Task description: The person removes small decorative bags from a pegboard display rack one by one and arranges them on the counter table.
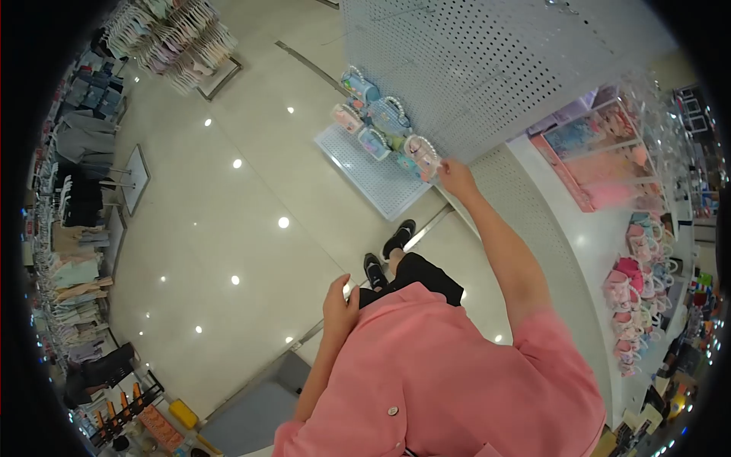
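Several small pastel bags with pearl-like handles hang or rest in a cluster by the white perforated panel, above a low perforated shelf [381, 190]. My right hand [455, 179] reaches to the pink bag [421, 152] at the right end of the cluster, its fingers closed at that bag's edge. Beside it are a blue bag [388, 116], a light blue bag [374, 143], a pale pink bag [348, 118] and another blue bag [360, 87]. My left hand [339, 306] hangs near my waist, away from the bags, fingers loosely curled and apart, holding nothing visible.
A perforated panel [457, 68] rises beyond the bags. To the right, a curved white counter [582, 244] bears pink boxes [601, 156] and several pink bags [628, 297]. Clothing racks [171, 38] line the left and upper left. A grey box-like surface [259, 407] lies lower left.
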{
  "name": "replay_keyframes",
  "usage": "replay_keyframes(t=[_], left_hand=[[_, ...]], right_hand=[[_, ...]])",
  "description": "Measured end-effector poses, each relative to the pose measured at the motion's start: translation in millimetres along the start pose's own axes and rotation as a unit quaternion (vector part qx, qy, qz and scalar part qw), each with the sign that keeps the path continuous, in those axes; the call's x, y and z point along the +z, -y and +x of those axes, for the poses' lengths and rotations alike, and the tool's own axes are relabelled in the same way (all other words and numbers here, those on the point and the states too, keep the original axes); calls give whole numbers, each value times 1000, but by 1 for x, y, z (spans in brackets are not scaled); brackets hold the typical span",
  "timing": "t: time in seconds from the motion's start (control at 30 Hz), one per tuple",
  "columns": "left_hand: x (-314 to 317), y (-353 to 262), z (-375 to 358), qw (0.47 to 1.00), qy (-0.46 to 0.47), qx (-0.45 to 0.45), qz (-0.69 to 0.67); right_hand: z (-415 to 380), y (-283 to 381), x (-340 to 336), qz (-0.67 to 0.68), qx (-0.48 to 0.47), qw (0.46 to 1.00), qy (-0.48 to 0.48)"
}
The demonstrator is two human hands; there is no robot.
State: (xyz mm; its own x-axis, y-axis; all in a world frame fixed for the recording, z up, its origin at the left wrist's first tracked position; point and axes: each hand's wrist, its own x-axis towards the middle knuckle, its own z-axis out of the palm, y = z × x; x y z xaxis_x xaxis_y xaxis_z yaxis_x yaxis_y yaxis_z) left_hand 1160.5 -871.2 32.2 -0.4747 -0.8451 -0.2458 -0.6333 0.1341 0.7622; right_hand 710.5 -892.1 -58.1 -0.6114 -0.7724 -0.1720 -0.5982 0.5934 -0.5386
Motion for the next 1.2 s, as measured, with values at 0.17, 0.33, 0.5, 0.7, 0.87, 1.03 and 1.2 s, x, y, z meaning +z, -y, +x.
replay_keyframes(t=[0.17, 0.33, 0.5, 0.7, 0.87, 1.03, 1.2], left_hand=[[-19, -18, 19, 995, -32, -86, 27], [-18, -40, 46, 987, -72, -145, 14], [-19, -48, 69, 985, -52, -166, -1], [-49, -45, 121, 989, -4, -146, -21], [-81, -27, 170, 997, 68, 20, 42], [-93, -15, 226, 974, 170, 137, 66], [-73, -32, 258, 923, 284, 240, 101]], right_hand=[[92, 19, 28, -59, 30, 998, -10], [121, 29, 35, -99, 85, 991, 40], [136, 10, 45, -161, 60, 979, 112], [94, 3, 65, -122, -43, 991, 28], [36, 44, 63, -55, -12, 998, -30], [-44, 103, 67, -29, 2, 999, -30], [-117, 166, 46, 30, 2, 998, -49]])
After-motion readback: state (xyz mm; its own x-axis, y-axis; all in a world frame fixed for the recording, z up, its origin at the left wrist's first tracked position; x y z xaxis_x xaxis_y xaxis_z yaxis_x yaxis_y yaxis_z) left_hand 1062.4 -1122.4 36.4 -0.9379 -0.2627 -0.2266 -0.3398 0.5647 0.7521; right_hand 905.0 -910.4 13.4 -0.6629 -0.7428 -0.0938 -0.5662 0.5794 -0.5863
